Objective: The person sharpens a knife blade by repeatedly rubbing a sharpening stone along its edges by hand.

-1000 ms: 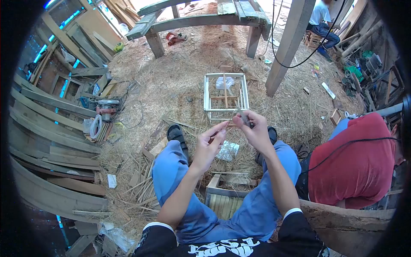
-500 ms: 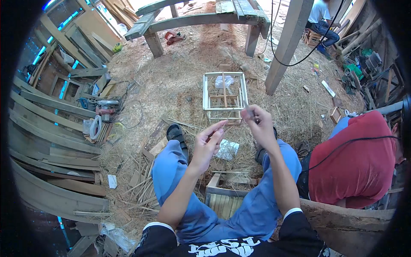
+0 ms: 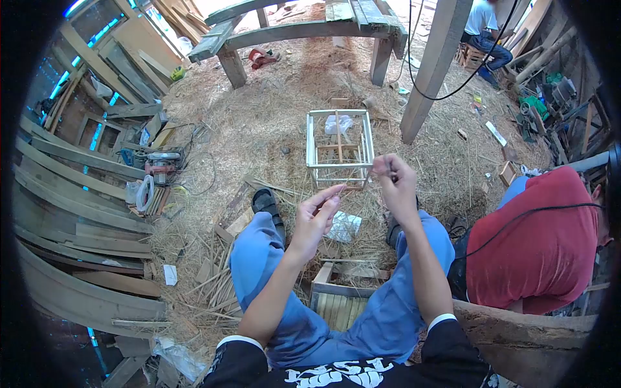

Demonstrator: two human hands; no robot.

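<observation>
My left hand (image 3: 314,220) is raised between my knees, thumb and fingers pinched together. A small thin sliver seems to show at its fingertips, too small to name. My right hand (image 3: 396,187) is up on the other side, fingers curled and closed. Something dark shows among them, but I cannot make out what. The hands are apart. Just beyond them a small wooden frame (image 3: 312,139) stands on the floor, with a brown slat (image 3: 339,139) across its top. A white plastic bag (image 3: 338,123) shows through it.
A person in a red shirt (image 3: 530,246) bends down at my right. Wood strips (image 3: 223,284) lie by my left foot. A red power saw (image 3: 162,167) sits further left. A wooden post (image 3: 433,71) and a workbench (image 3: 304,29) stand ahead. Another person (image 3: 482,32) sits far right.
My right hand has shifted slightly to the right, away from the left hand. The thin grey blade-like piece above its fingers no longer shows clearly. My left hand has barely moved.
</observation>
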